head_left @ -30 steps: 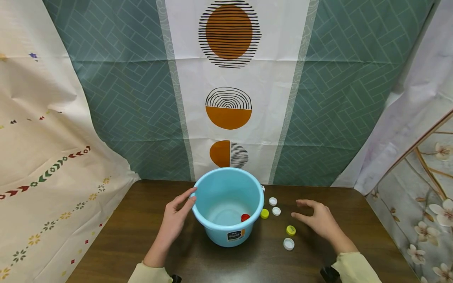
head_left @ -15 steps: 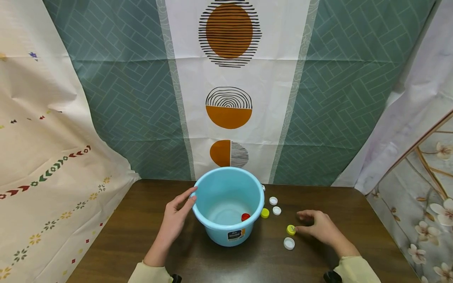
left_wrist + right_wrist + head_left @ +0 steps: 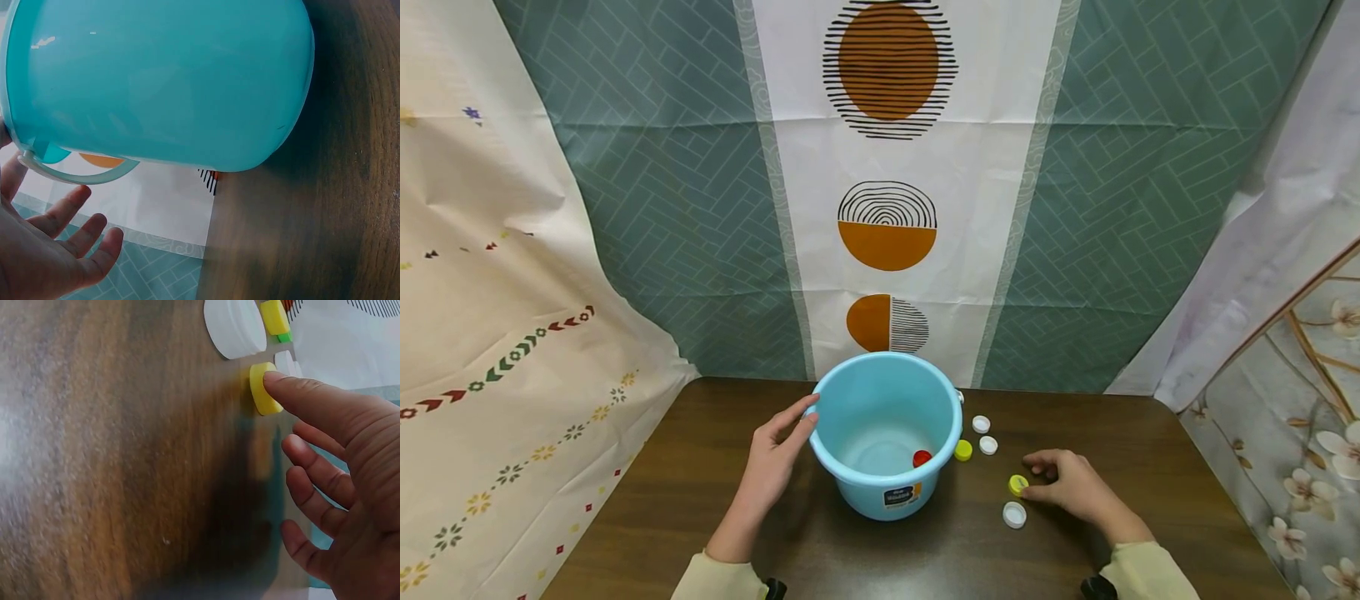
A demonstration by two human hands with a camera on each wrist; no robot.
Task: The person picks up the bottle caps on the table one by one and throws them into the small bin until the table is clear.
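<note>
A light blue plastic bucket stands upright on the brown table, with a red bottle cap inside near its right wall. At the bucket's left rim my left hand holds the edge with thumb and forefinger; in the left wrist view its other fingers spread below the white handle. To the right, the thumb of my right hand touches a yellow bottle cap lying on the table. Its forefinger stays apart from the cap, and the remaining fingers bend loosely in the right wrist view.
Just in front of the touched cap lies a larger white cap. Another yellow cap sits against the bucket's right side, near two small white caps. Patterned cloths hang behind the table and at both sides.
My right hand has come down from above the table, and its thumb now meets the yellow cap. The left hand and the bucket stay where they were.
</note>
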